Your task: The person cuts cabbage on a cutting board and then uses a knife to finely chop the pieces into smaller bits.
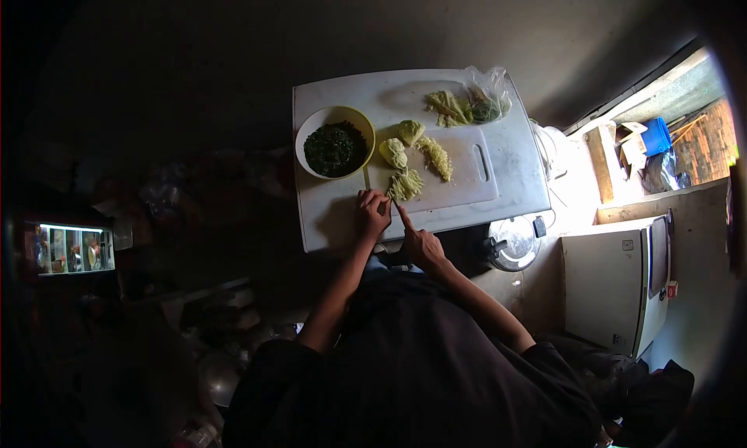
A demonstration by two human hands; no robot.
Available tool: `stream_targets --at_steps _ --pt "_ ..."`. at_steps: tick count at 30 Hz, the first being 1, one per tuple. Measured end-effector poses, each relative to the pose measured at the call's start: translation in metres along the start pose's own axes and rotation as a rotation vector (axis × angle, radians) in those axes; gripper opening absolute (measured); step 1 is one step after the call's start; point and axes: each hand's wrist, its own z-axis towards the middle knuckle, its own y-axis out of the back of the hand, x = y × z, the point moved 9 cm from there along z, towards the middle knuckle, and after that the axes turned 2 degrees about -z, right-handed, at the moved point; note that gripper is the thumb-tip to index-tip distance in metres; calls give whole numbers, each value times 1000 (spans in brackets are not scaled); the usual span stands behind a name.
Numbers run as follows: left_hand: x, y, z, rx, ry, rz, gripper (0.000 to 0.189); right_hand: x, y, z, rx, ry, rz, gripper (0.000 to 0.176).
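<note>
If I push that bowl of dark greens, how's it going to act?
The bowl has an even, round shape, so it's probably stiff. The dark greens sit mostly below its edge, so a gentle push likely won't spill them. The tabletop looks smooth, so the bowl may slide easily.

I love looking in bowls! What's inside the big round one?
Chopped dark green leaves fill the middle of the bowl. They cover its bottom, so I can't see underneath.
</note>
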Motion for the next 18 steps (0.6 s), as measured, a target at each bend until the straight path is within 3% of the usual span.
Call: stream_targets --at_steps 8,18 --pt "2 -1 -2 -23 -16 -4 9 0 -2 -5 29 23 38 74" --pt "-8 2 2 -14 -16 33 6 -1 -9 7 45 -6 1 82"
